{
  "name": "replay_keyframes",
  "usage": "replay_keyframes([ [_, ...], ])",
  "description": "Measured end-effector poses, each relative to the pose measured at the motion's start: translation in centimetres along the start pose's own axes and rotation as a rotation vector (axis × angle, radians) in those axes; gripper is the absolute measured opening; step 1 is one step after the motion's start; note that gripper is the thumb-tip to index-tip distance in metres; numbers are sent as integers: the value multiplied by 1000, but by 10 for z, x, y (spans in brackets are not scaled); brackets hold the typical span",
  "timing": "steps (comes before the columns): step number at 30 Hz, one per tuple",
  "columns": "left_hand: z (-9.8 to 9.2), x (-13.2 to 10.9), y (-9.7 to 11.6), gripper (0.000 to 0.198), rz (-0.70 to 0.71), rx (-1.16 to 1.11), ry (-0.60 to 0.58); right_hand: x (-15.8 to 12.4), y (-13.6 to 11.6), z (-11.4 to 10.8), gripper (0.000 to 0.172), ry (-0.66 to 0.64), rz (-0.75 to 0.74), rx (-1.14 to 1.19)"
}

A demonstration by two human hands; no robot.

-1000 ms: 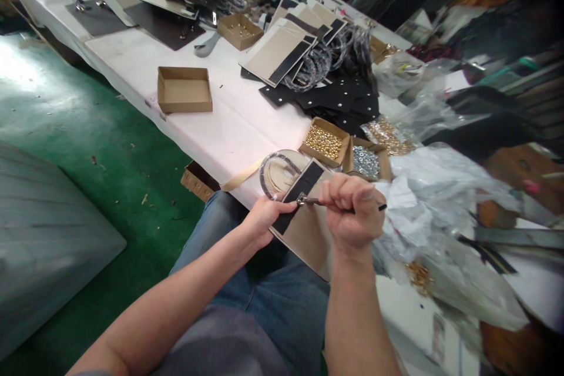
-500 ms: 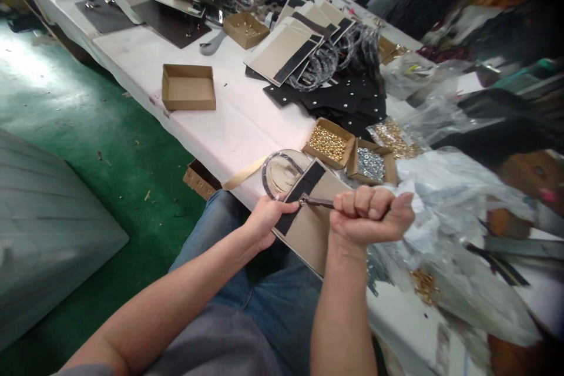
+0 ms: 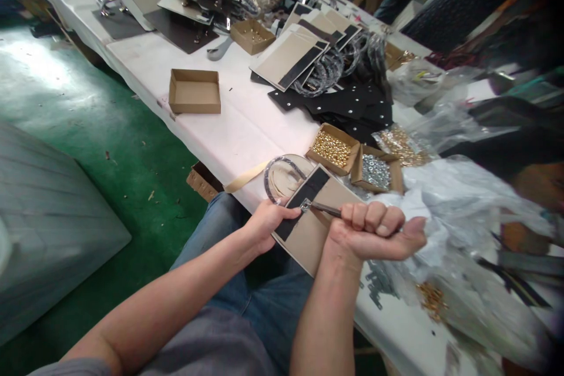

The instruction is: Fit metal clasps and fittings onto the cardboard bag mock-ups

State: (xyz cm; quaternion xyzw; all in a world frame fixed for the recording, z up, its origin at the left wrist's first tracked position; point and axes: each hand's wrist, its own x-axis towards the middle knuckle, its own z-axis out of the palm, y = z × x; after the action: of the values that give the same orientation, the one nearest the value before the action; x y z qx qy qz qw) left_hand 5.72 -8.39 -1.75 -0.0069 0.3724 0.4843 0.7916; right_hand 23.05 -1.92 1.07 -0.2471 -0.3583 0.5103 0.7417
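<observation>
My left hand [image 3: 264,224] is closed on the edge of a beige bag panel [image 3: 308,248] with a black strip [image 3: 312,187] across it. Its thumb presses on the strip beside a small metal fitting [image 3: 305,205]. A plastic-wrapped handle loop [image 3: 269,179] shows at the panel's far edge. In my right fist [image 3: 374,229] is a slim dark metal hand tool [image 3: 325,208]; its tip meets the fitting, and the rest is hidden in my fingers. The panel lies tilted over my lap against the table edge.
Boxes of gold hardware [image 3: 331,148] and silver nuts [image 3: 374,170] stand just beyond the panel. An open cardboard box [image 3: 194,94] sits farther left. Stacked panels [image 3: 288,59], black strips with studs [image 3: 348,103] and plastic bags [image 3: 467,200] crowd the table. A person [image 3: 453,12] stands beyond.
The view has shifted slightly. My right fist has swung down a little with the tool, whose shaft now slopes more. The tip stays at the fitting, and my left hand keeps its hold.
</observation>
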Motion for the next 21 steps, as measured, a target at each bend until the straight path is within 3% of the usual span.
replay_keyframes([
  [8,-1,4,0,30,-32,-33,25,8,-7,4,63,-46,121,-83],
  [15,2,5,3,31,-68,-90,25,3,-3,-14,75,259,58,76],
  [21,2,4,2,30,-35,-63,35,3,7,-26,78,267,93,201],
])
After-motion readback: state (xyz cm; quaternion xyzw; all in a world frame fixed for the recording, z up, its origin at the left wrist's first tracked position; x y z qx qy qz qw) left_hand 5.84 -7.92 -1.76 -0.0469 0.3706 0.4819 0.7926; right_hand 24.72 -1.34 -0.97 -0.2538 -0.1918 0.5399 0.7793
